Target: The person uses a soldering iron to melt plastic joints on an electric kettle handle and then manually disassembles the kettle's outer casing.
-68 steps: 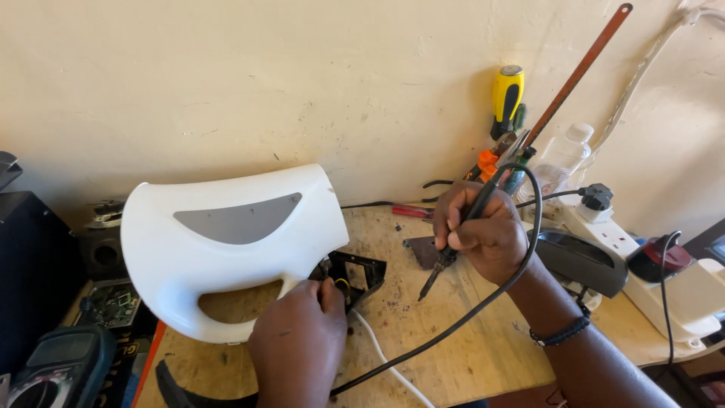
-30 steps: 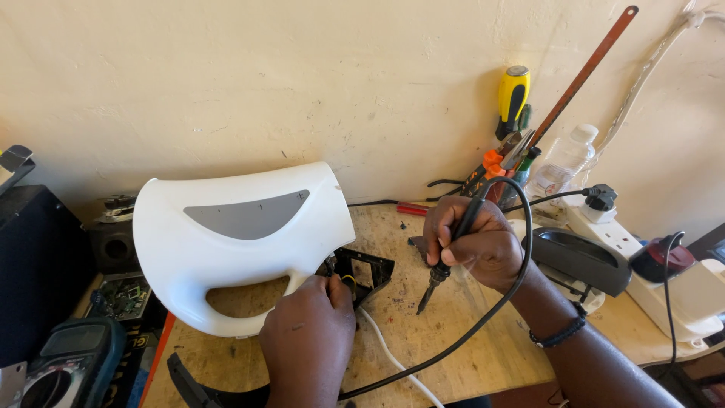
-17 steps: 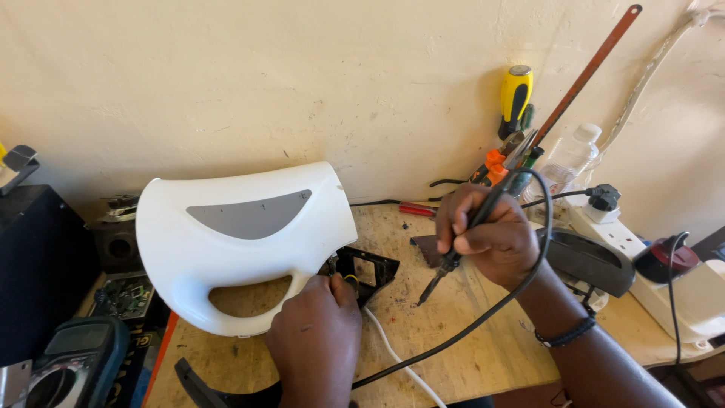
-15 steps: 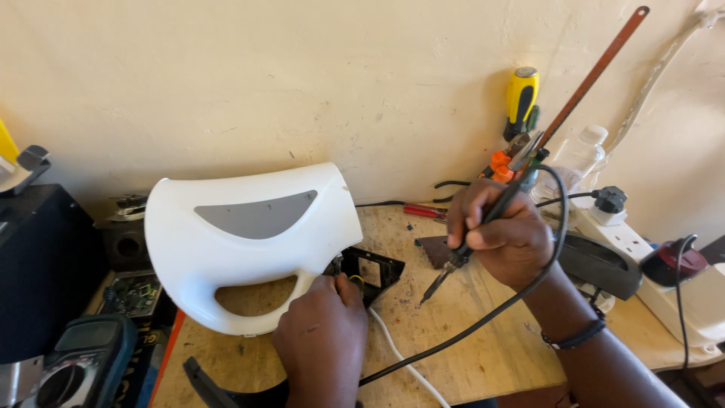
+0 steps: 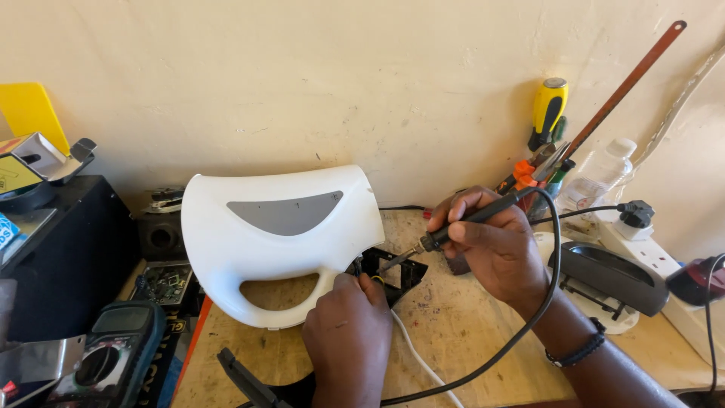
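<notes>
On a wooden counter (image 5: 453,332) against a cream wall, crowded at both edges: right hand (image 5: 491,245) gripping soldering iron (image 5: 461,224), left hand (image 5: 349,332) pinching wires beside white appliance housing (image 5: 279,234).

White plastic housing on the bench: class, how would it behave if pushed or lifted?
The white housing looks like a hollow shell, so probably light and stiff. It stands on a narrow edge, so a push may tip it. The handle opening offers grip.
</notes>
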